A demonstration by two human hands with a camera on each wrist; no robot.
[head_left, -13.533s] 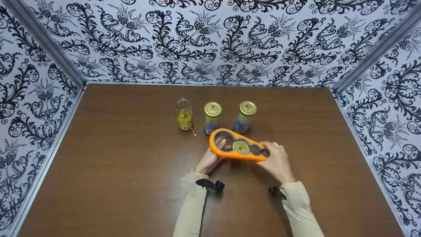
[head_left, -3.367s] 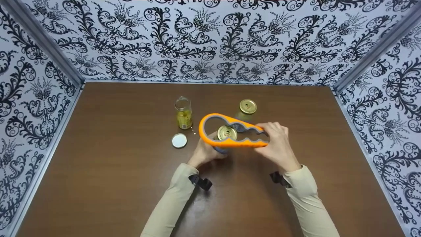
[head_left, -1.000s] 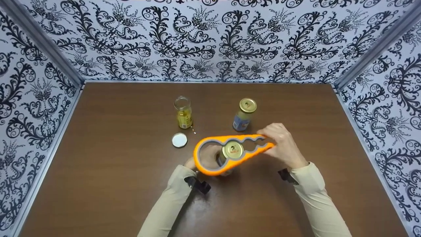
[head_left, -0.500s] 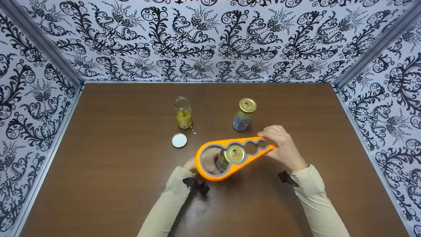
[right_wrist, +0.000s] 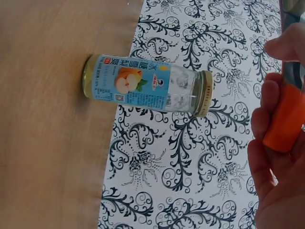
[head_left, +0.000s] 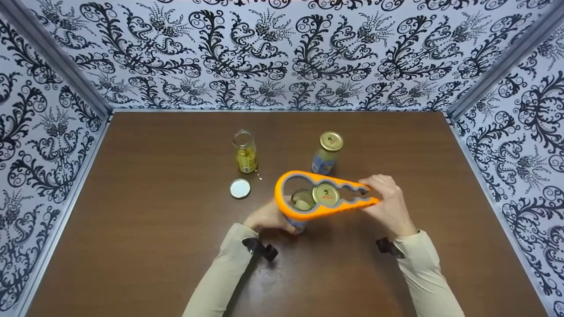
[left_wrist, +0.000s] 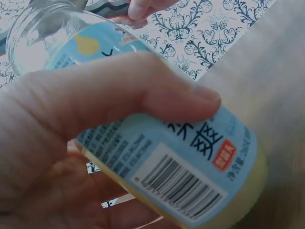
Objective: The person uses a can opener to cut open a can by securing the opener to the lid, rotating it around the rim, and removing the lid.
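Note:
My left hand (head_left: pixel 269 216) grips a glass jar with a blue label (left_wrist: pixel 190 186), thumb laid across the label in the left wrist view. The jar's mouth is open and shows through the big loop of an orange jar opener (head_left: pixel 317 214). My right hand (head_left: pixel 387 202) holds that opener by its handle ends, fingers curled round the orange handle in the right wrist view. A gold lid (head_left: pixel 326 194) sits between the opener's grey notched edges, just right of the jar's mouth and off it.
A gold-lidded jar with a blue label (head_left: pixel 324 162) stands behind the opener. To the left is an open jar with yellow contents (head_left: pixel 246 159), with a lid (head_left: pixel 240 188) lying white side up before it. Small white bits (head_left: pixel 260 177) lie nearby. Patterned walls (head_left: pixel 282 57) enclose the table.
The gold lid has come off the jar and shifted right with the opener, uncovering the mouth. Earlier, this jar stood at the back, and the white-sided lid appeared on the table.

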